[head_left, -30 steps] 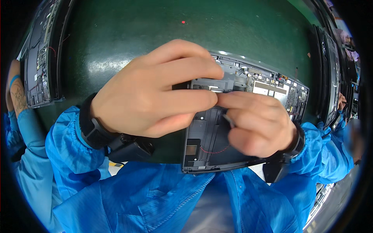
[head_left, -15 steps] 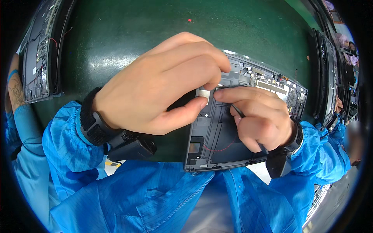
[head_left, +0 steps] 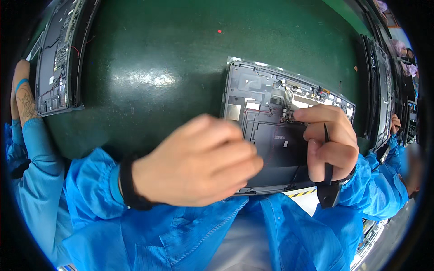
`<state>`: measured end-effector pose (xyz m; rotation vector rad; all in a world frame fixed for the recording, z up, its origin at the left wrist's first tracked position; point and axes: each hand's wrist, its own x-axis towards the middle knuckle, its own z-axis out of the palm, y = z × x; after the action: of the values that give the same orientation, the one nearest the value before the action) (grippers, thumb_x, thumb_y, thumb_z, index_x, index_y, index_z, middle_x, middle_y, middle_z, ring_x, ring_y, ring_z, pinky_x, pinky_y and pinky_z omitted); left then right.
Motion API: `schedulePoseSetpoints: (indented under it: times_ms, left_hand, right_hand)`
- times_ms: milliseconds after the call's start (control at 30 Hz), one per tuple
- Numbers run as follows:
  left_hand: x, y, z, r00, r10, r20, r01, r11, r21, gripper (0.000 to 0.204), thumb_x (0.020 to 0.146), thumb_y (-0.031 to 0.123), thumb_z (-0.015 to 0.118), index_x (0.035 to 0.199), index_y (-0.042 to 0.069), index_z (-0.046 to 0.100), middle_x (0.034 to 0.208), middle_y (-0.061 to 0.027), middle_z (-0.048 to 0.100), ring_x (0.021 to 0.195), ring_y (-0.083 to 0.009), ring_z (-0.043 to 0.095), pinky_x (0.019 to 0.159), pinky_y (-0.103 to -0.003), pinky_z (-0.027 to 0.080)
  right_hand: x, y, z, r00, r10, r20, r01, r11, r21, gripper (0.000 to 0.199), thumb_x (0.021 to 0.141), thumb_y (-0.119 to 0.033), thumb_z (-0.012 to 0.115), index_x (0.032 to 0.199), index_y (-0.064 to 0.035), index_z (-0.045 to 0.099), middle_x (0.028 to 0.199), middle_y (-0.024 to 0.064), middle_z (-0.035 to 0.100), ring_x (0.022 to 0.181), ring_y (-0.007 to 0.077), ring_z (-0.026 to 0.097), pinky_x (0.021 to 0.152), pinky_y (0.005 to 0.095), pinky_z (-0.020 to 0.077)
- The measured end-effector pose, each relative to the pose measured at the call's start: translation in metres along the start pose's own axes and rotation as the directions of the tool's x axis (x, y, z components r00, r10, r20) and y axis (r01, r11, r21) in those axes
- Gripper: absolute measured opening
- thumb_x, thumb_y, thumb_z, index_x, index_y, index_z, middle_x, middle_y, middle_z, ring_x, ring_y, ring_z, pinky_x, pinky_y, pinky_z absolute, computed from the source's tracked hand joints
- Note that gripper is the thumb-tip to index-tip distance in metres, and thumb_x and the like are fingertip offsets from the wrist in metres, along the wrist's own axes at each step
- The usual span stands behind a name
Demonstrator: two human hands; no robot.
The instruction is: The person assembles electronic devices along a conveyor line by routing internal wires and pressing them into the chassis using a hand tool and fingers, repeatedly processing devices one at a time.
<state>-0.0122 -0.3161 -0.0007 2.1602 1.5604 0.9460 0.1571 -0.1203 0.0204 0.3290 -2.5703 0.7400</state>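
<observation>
- Up close in the head view, an opened tablet chassis point(head_left: 271, 113) lies on the green table mat point(head_left: 158, 54), just in front of the person, its inner side up, showing dark panels, a small circuit board strip along the far edge and thin wires.
- The left hand point(head_left: 199, 162) hovers over the near left corner of the chassis, blurred, fingers curled loosely together with the knuckles toward the camera; whether anything sits between the fingertips cannot be told. A black wristband point(head_left: 129, 183) circles its wrist, above a blue sleeve point(head_left: 86, 198).
- The right hand point(head_left: 330, 142) rests on the right part of the chassis, its forefinger stretched toward the board strip and touching the inner panel. Its fingers are closed around a slim black tool point(head_left: 327, 158), which runs down through the fist and ends in a wider black handle below the palm.
- A yellow-and-black striped strip point(head_left: 302, 193) shows just under the near edge of the chassis.
- Far left, another opened dark device point(head_left: 54, 67) lies on the mat, and beside it another person's hand point(head_left: 22, 95), patterned on its back, rests at the table edge.
- Far right, more dark devices point(head_left: 379, 90) stand along the mat's rim, with another worker's hand point(head_left: 396, 123) and blue sleeve near them.
</observation>
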Motion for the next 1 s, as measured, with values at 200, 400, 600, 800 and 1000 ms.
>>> schedulePoseSetpoints:
  times_ms: [200, 400, 600, 800, 1000]
  left_hand:
    - [-0.004, 0.022, 0.008, 0.998, -0.062, 0.007, 0.061, 0.995, 0.073, 0.031, 0.073, 0.015, 0.071, 0.102, 0.007, 0.070, 0.091, 0.0009, 0.064, 0.080, -0.0158, 0.054, 0.064, -0.028, 0.040]
    - [0.014, 0.026, 0.000, 0.970, -0.241, 0.035, 0.241, 0.970, -0.003, 0.041, 0.071, 0.013, 0.077, 0.108, 0.005, 0.061, 0.083, -0.0029, 0.060, 0.072, -0.0206, 0.053, 0.063, -0.034, 0.041]
    - [0.038, 0.003, 0.005, 0.927, -0.306, -0.219, 0.331, 0.939, 0.090, 0.025, 0.078, 0.004, 0.070, 0.100, 0.004, 0.057, 0.076, -0.0085, 0.058, 0.066, -0.0280, 0.057, 0.062, -0.039, 0.044]
    - [0.042, -0.003, 0.005, 0.928, -0.284, -0.243, 0.329, 0.929, 0.172, 0.013, 0.077, 0.002, 0.068, 0.087, 0.006, 0.060, 0.077, -0.0086, 0.058, 0.068, -0.0292, 0.057, 0.062, -0.037, 0.044]
    - [0.043, -0.005, 0.003, 0.939, -0.277, -0.204, 0.301, 0.949, 0.094, 0.012, 0.077, 0.002, 0.068, 0.086, 0.005, 0.061, 0.076, -0.0087, 0.057, 0.068, -0.0288, 0.055, 0.063, -0.038, 0.041]
  right_hand:
    - [-0.014, 0.010, 0.013, 0.992, -0.127, 0.007, 0.127, 0.992, 0.007, 0.030, 0.057, -0.010, 0.066, 0.082, -0.0022, 0.051, 0.075, 0.0120, 0.056, 0.080, 0.0341, 0.068, 0.060, 0.0379, 0.0551]
    - [-0.015, 0.012, 0.018, 0.999, -0.052, -0.008, 0.053, 0.997, 0.059, 0.035, 0.066, 0.016, 0.057, 0.088, -0.0074, 0.043, 0.075, 0.0095, 0.058, 0.085, 0.0349, 0.069, 0.064, 0.0428, 0.0569]
    - [-0.017, 0.017, 0.024, 0.981, -0.166, -0.099, 0.169, 0.985, 0.028, 0.028, 0.056, -0.010, 0.063, 0.080, -0.0008, 0.052, 0.077, 0.0123, 0.054, 0.083, 0.0341, 0.067, 0.062, 0.0390, 0.0563]
    - [-0.015, 0.013, 0.025, 0.994, -0.089, -0.056, 0.088, 0.996, -0.015, 0.025, 0.058, -0.012, 0.063, 0.080, -0.0032, 0.055, 0.079, 0.0107, 0.054, 0.089, 0.0313, 0.066, 0.069, 0.0367, 0.0565]
    - [-0.013, 0.012, 0.031, 0.992, -0.115, -0.049, 0.113, 0.993, -0.042, 0.022, 0.060, -0.014, 0.063, 0.080, -0.0049, 0.056, 0.079, 0.0097, 0.055, 0.092, 0.0303, 0.065, 0.075, 0.0369, 0.0578]
